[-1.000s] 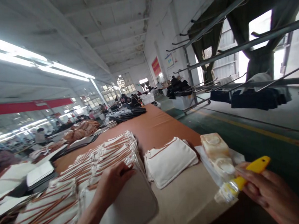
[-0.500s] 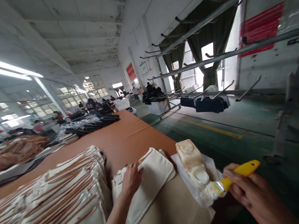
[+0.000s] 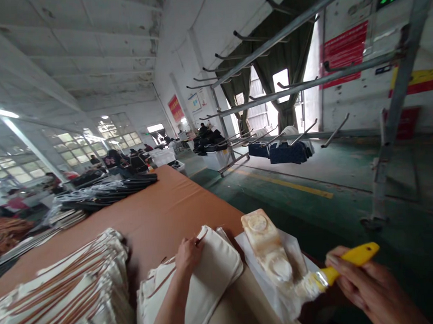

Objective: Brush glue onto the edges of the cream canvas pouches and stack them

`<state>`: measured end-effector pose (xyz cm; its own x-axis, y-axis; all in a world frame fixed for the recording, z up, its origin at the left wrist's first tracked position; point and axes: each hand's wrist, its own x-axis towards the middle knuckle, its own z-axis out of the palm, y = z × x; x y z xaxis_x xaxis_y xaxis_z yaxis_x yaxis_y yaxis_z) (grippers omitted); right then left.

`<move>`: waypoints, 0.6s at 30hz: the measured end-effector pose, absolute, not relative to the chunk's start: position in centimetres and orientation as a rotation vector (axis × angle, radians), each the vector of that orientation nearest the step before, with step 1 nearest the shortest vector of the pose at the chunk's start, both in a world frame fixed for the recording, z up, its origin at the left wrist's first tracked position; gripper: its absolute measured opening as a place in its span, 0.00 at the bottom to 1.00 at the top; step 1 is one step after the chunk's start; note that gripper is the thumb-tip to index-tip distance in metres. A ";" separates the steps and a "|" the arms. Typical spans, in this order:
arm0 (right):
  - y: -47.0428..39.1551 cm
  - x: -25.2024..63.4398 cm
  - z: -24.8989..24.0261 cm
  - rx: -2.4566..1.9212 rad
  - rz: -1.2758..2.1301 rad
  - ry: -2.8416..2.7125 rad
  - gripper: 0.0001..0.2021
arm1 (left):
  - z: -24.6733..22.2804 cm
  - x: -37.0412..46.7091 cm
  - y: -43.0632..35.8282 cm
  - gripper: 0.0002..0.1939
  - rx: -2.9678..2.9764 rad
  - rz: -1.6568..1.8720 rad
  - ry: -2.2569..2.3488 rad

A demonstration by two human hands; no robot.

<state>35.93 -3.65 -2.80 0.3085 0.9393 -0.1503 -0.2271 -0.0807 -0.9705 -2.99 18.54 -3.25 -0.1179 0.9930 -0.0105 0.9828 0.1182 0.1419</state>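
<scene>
The brown-covered table (image 3: 182, 193) is laid at left with a large pile of brown-trimmed cream fabric pieces (image 3: 81, 285); a smaller cream stack (image 3: 218, 261), tan sheet (image 3: 247, 303) and white sheet (image 3: 291, 247) are set toward the right edge, black bundles (image 3: 138, 184) farther away.

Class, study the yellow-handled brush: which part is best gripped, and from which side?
Probably the yellow handle, from the right of the picture, where the right hand holds it. The handle is slim and angles up and right, while the bristles point left and look coated in something white, so they are better avoided.
</scene>
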 end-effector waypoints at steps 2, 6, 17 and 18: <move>-3.6 35.9 -2.6 -1.260 1.112 -0.789 0.20 | -2.8 -2.7 18.4 0.19 2.031 0.164 2.215; -2.9 36.3 -1.9 -1.283 0.990 -0.926 0.18 | -1.5 -1.9 17.3 0.17 2.123 0.194 2.003; 1.4 35.2 -2.6 -1.253 0.671 -1.600 0.13 | 7.2 -1.9 5.6 0.15 2.300 0.230 1.794; 1.8 34.8 -2.9 -1.250 0.658 -1.624 0.12 | 8.1 -1.7 4.0 0.13 2.323 0.259 1.859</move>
<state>34.80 1.78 -2.90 -0.0271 0.9344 0.3552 0.4232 0.3327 -0.8428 -1.74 4.03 8.12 0.2148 0.9759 0.0379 0.9493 -0.2177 0.2270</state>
